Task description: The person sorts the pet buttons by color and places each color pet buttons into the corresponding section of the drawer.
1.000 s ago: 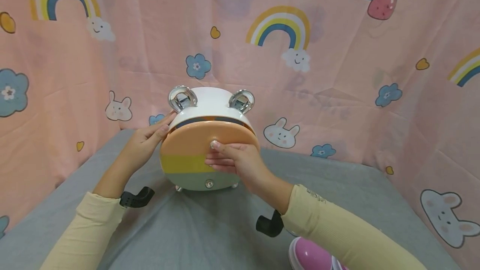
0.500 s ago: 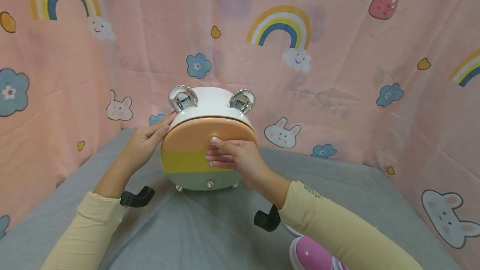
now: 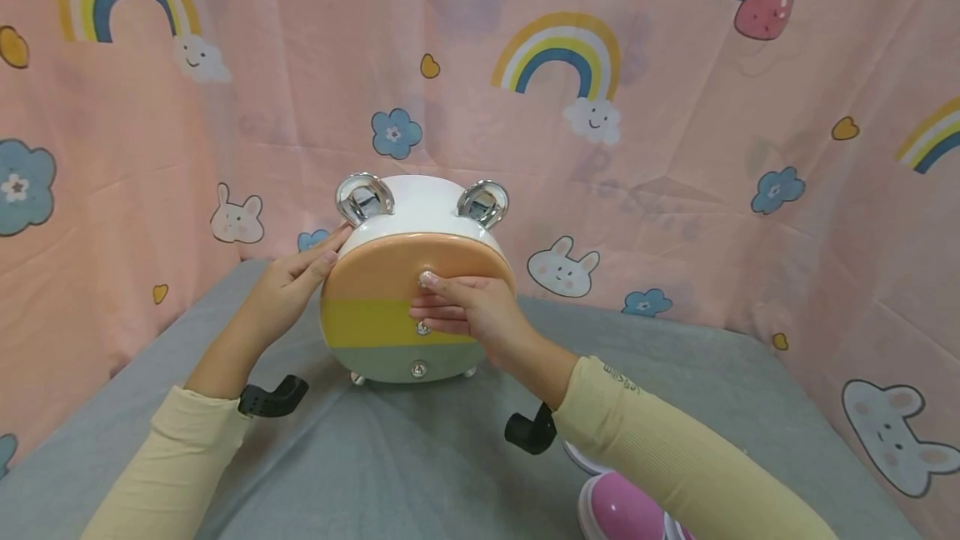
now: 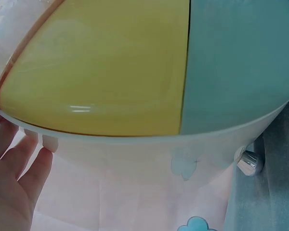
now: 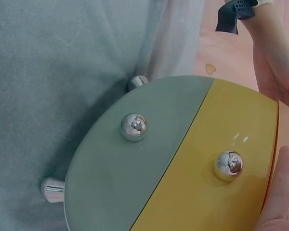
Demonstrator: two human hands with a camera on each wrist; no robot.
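A rounded white storage box (image 3: 423,202) with two silver ear shapes stands on short silver feet. Its front holds an orange drawer (image 3: 375,269) on top, a yellow drawer (image 5: 197,178) in the middle and a green drawer (image 5: 106,159) below, all sitting flush. My right hand (image 3: 487,315) pinches the round silver knob (image 3: 425,279) of the orange drawer between thumb and fingers. My left hand (image 3: 296,277) rests on the box's left side with its fingers extended. In the left wrist view the fingertips (image 4: 45,159) touch the white side wall.
A grey cloth (image 3: 360,473) covers the table under the box. At the front right lies a pink and white rounded thing (image 3: 626,507), partly hidden by the right sleeve (image 3: 675,448). Behind hangs a pink patterned curtain (image 3: 675,148). Black wrist mounts (image 3: 273,397) stick out below both hands.
The orange drawer has gone in: the dark gap along its upper edge has closed. My right hand has moved slightly up and forward with its knob. The left hand stays in place.
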